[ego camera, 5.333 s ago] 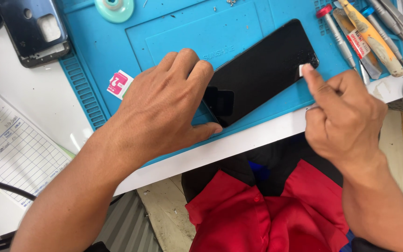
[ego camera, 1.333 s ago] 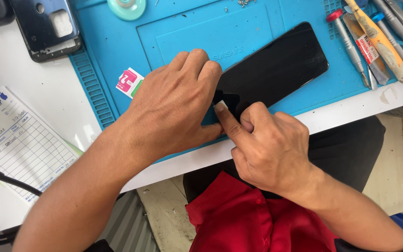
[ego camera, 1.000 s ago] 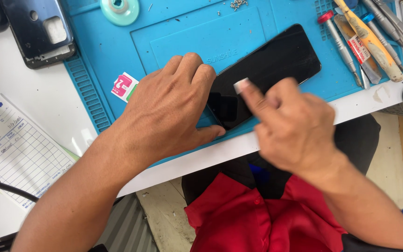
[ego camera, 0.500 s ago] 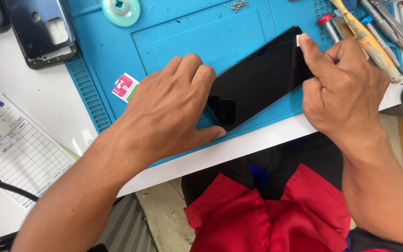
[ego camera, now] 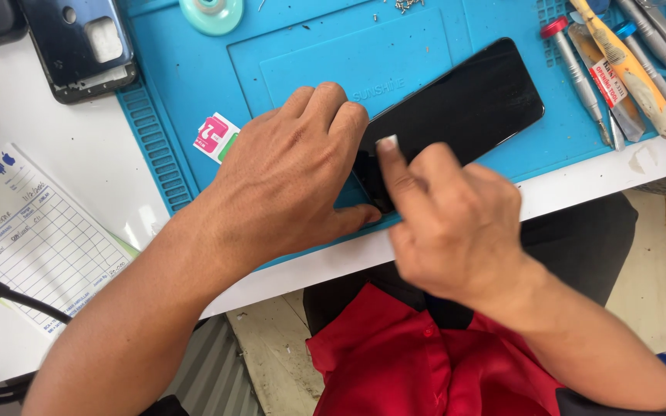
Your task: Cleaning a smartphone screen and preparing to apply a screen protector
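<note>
The left hand (ego camera: pixel 290 181) lies flat on the near end of the black phone (ego camera: pixel 456 115), fingers together, pressing it to the blue mat (ego camera: pixel 302 54). The right hand (ego camera: pixel 452 223) touches the phone with its thumb, other fingers curled.

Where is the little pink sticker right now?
In the head view, the pink sticker lies on the blue mat, near its left edge. It sits just left of the left hand and below the dark phone back cover.
</note>
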